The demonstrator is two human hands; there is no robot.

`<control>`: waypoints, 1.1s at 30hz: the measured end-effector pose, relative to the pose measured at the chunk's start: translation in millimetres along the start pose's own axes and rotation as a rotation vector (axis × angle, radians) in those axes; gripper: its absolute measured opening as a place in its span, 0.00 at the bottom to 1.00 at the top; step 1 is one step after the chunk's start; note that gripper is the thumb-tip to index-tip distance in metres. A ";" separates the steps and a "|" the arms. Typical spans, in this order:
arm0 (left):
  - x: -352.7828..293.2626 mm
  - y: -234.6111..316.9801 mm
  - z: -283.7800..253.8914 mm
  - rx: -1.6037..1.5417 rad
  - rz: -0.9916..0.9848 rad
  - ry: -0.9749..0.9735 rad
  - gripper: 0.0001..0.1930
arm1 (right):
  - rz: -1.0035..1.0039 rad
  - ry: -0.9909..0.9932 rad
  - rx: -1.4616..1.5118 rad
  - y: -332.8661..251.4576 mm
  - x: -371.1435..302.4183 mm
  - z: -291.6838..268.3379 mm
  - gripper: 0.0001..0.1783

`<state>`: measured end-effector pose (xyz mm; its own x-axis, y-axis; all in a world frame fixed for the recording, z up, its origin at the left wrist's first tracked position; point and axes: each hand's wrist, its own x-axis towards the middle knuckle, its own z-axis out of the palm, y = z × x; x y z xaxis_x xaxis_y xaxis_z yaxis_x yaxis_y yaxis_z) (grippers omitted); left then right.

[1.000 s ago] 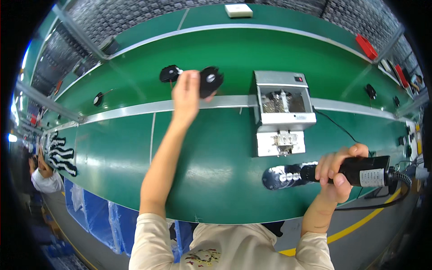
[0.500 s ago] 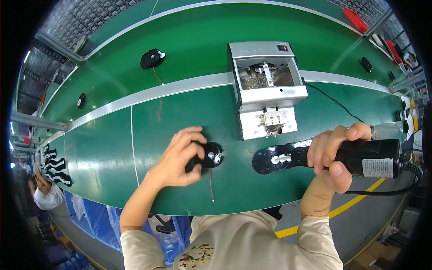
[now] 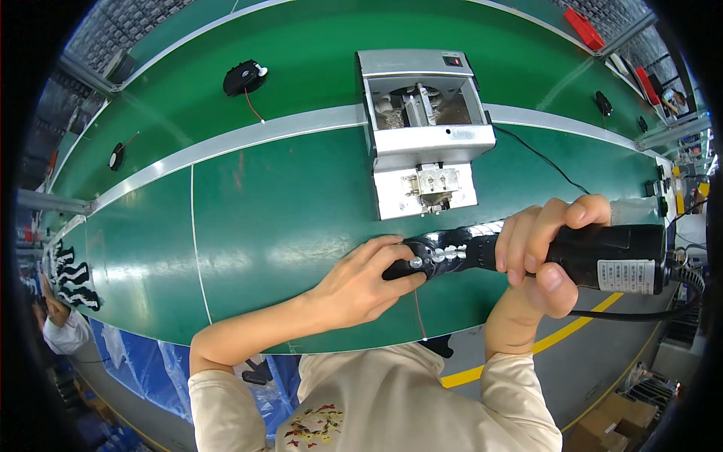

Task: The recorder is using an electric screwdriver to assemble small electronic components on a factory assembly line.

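Note:
My right hand (image 3: 542, 245) is closed around a thick black power screwdriver (image 3: 610, 248) with a white label and a cable at its rear. Its narrow front points left, and a shiny silvery bit (image 3: 452, 254) shows ahead of it. My left hand (image 3: 369, 282) curls its fingers and thumb about a small round black fan-like part (image 3: 403, 264), at the tip end of the screwdriver. A thin red wire (image 3: 419, 315) hangs from that part toward the table's near edge. Dark rounded pieces lie under the bit, where outlines overlap and cannot be told apart.
A silver screw feeder (image 3: 422, 135) stands beyond my hands, with loose screws inside and a black cord. On the far green strip sit a black fan unit (image 3: 245, 77) and a smaller one (image 3: 116, 156). Black parts (image 3: 74, 279) cover the table's left end.
My left hand has moved right with the small black part, bringing it up to the screwdriver's tip. The right hand keeps its grip. The whole view has shifted slightly.

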<state>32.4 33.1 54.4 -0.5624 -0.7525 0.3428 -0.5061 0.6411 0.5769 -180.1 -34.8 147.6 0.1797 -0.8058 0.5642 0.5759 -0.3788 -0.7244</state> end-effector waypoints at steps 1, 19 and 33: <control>1.2 0.3 1.2 0.016 0.001 0.004 0.22 | 0.002 0.008 -0.003 0.2 -0.5 0.6 0.26; 13.8 -2.0 22.3 0.066 0.016 0.111 0.11 | -0.004 -0.036 -0.066 1.4 7.4 11.2 0.27; -5.8 -14.3 1.5 0.003 0.053 0.035 0.10 | -0.062 -0.043 -0.324 28.3 54.4 33.1 0.23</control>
<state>41.9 28.6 43.1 -0.5653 -0.7222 0.3986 -0.4782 0.6807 0.5550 -127.6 -74.3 170.9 0.1898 -0.7592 0.6226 0.3041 -0.5575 -0.7725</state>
